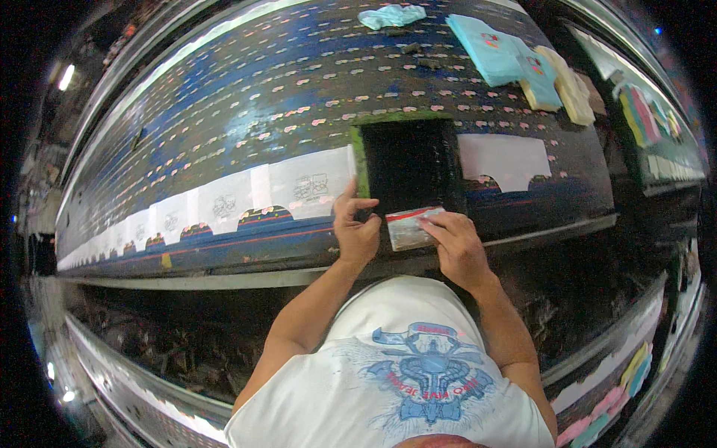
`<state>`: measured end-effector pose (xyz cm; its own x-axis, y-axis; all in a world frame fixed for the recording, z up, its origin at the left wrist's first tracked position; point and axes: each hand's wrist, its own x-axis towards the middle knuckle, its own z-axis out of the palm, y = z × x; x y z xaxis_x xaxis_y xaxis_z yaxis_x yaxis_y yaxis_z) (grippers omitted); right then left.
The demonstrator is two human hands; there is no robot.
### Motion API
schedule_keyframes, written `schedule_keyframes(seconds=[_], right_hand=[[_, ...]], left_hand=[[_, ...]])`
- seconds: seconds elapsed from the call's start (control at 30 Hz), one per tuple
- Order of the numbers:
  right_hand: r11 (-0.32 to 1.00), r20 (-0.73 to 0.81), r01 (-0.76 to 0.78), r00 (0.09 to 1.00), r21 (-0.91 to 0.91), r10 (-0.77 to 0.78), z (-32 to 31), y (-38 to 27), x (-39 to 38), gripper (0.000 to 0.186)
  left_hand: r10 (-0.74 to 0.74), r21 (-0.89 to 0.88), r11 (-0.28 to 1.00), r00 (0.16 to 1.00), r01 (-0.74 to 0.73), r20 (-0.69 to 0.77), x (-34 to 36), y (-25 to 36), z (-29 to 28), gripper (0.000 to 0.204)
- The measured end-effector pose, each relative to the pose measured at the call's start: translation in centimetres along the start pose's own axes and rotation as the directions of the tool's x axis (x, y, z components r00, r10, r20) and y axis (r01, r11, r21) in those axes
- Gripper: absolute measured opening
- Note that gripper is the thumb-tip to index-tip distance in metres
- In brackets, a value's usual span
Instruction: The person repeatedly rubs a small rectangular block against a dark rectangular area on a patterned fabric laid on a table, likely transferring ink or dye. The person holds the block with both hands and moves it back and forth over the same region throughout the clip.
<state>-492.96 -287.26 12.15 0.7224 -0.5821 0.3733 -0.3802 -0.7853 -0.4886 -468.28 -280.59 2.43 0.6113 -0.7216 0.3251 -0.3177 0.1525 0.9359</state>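
Near the front edge of the long table lies a dark rectangular frame point(412, 160) with a green border along its left and far sides. A small clear zip bag with a red strip point(410, 230) is at the frame's near edge. My right hand point(459, 245) pinches the bag's upper right part between thumb and fingers. Left of the bag, my left hand point(356, 228) has its fingers apart, one reaching up along the frame's left side, and holds nothing visible. White fabric pieces with line prints point(310, 187) lie in a row left of the frame.
Another white fabric piece point(505, 158) lies right of the frame. Light blue and yellow cloths point(497, 56) rest at the table's far right, and a crumpled blue cloth point(391, 16) at the far side. The dark patterned table point(224, 97) ends at a pale front rail point(224, 281).
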Motion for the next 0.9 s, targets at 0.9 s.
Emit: schedule_keyframes(seconds=[0.9], right_hand=[[0.987, 0.381, 0.153, 0.916, -0.051, -0.122, -2.5, 11.1, 17.6, 0.031]], left_hand=[[-0.123, 0.042, 0.992, 0.992, 0.122, 0.034, -0.2, -0.2, 3.6, 0.026]])
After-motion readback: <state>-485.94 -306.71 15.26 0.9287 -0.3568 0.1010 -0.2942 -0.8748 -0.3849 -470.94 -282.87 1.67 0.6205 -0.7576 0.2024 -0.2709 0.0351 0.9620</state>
